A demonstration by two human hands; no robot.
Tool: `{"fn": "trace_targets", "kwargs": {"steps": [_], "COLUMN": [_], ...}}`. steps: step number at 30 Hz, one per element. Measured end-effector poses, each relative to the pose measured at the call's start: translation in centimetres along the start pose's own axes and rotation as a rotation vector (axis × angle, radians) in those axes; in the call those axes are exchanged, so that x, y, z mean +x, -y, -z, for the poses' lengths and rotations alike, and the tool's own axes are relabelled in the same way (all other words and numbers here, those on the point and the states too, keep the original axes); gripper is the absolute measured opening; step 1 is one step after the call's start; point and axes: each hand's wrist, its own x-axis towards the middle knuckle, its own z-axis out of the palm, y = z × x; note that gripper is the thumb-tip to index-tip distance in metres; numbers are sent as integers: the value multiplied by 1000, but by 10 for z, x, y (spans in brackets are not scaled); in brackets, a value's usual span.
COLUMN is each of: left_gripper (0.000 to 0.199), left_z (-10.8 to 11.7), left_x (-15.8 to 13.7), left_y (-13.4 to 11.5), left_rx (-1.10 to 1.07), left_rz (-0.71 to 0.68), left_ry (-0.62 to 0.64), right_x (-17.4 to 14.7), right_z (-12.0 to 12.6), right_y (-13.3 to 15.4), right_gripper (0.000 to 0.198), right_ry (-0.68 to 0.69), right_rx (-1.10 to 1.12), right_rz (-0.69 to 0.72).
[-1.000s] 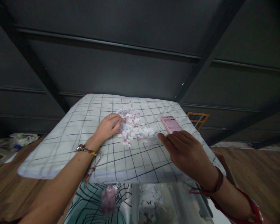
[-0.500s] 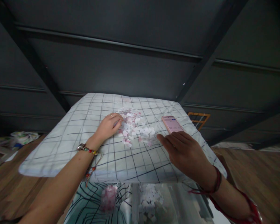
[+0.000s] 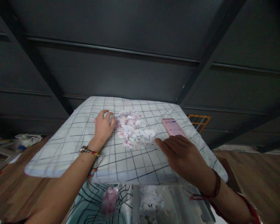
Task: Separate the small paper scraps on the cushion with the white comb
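A loose pile of small white and pink paper-like pieces [image 3: 130,126] lies on a white cloth with dark grid lines [image 3: 84,133]. At the pile's left edge is my left hand [image 3: 104,126], fingers spread and lightly curved, with nothing visible in them. On the other side, my right hand [image 3: 182,155] is closed, its fingers curled under and its thumb side toward the pile's right edge. Something pale and translucent shows near its tip, too blurred to name. Just beyond those knuckles lies a pink phone [image 3: 174,127] with a timer on its lit screen.
Below the front edge, a clear plastic container [image 3: 136,205] holds more white pieces. To its left, a clear packet of pink pieces [image 3: 109,200] rests on teal patterned fabric [image 3: 84,202]. A dark panelled wall [image 3: 116,71] rises behind the table.
My left hand has drawn left, away from the pile, and its fingers have spread. My right hand stays almost in place beside the pile. The view has shifted slightly.
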Motion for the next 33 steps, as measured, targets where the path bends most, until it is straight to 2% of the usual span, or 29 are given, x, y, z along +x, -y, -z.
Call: {"fn": "trace_targets", "kwargs": {"steps": [2,5,14,21,27,33], "left_gripper": [39,50,57,54,53,54], "left_z": [-2,-5,-10,-9,-6,-7], "left_x": [-2,-7,-10,-9,-8,-9], "left_y": [6,15,20,17,8,8], "left_rx": [70,129,134,198,286,304], "left_rz": [178,303,325,331,398,403], "left_ry": [0,36,152,208,244,264], "right_x": [-1,-1,-3,-6,0,4], "right_z": [3,3,-6,3,-2,-7], "right_y": [1,1,-3,1,-4,-6], "right_gripper": [29,28,29,32,30,32], "right_ry": [-22,-26,8,6,-2,36], "right_rx": [9,-24,-39,123,83,81], "right_rz": [-5,-28,-51,-30,-35,-4]}}
